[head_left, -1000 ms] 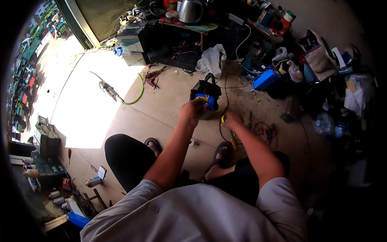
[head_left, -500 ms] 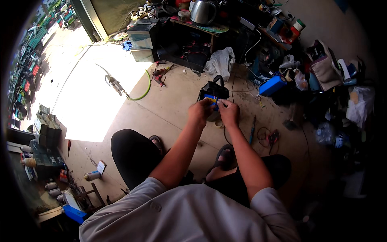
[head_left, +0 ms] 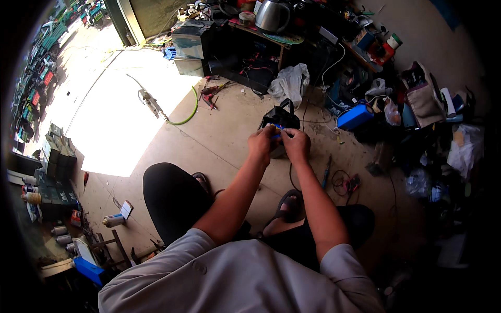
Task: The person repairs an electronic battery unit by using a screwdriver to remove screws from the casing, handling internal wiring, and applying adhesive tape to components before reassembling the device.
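Note:
In front of me on the floor stands a black case with a raised handle (head_left: 286, 110). My left hand (head_left: 262, 141) is at its near left side, fingers closed on something small with blue and yellow on it, mostly hidden by the fingers. My right hand (head_left: 296, 144) is close beside it on the right, thumb and fingertips pinched together at the blue part. What exactly sits in the pinch is too small to make out. Both hands are over the near edge of the case.
Right of the case lie a blue-handled pen-like tool (head_left: 327, 172) and a red-black tool with a cable (head_left: 353, 182). Beyond are a blue battery pack (head_left: 355, 117) and a white plastic bag (head_left: 290, 86). An air gun (head_left: 150, 103) with a green hose and a red tool (head_left: 211, 95) lie left.
The hands stay at the case and have drawn slightly closer together. Less of the blue and yellow thing shows between them now. The view has shifted slightly.

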Demonstrator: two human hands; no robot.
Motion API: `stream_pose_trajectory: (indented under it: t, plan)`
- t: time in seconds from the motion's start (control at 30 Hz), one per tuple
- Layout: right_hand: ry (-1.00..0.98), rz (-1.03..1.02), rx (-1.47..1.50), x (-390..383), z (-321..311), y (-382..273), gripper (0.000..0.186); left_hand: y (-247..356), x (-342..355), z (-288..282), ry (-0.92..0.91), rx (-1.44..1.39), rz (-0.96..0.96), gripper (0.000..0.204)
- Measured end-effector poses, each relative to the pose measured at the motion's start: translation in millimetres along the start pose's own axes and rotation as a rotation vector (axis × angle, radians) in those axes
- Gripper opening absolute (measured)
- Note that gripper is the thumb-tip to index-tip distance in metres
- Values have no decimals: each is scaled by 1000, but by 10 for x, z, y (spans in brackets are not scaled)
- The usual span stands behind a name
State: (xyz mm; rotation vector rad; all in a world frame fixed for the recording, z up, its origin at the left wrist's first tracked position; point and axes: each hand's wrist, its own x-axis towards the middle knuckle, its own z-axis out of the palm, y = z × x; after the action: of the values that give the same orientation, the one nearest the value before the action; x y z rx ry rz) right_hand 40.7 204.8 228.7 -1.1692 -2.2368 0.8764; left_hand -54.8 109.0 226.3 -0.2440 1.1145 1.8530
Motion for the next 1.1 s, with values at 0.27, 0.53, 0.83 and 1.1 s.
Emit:
stream_pose_trajectory:
  t: [0.27, 0.53, 0.83, 1.1]
  plan:
    - [130, -155, -183, -46, 36, 12, 25, -141, -5, 68, 37, 418, 317, 32]
    - [60, -75, 79, -5, -15, 128, 26, -390, 303, 39, -19, 483, 450, 36]
    - [20, 62, 296, 37, 73, 307, 29, -381, 360, 125, 7, 479, 300, 41]
    - [-81, 398, 448, 104, 46, 214, 29, -374, 493, 117, 38, 437, 214, 34]
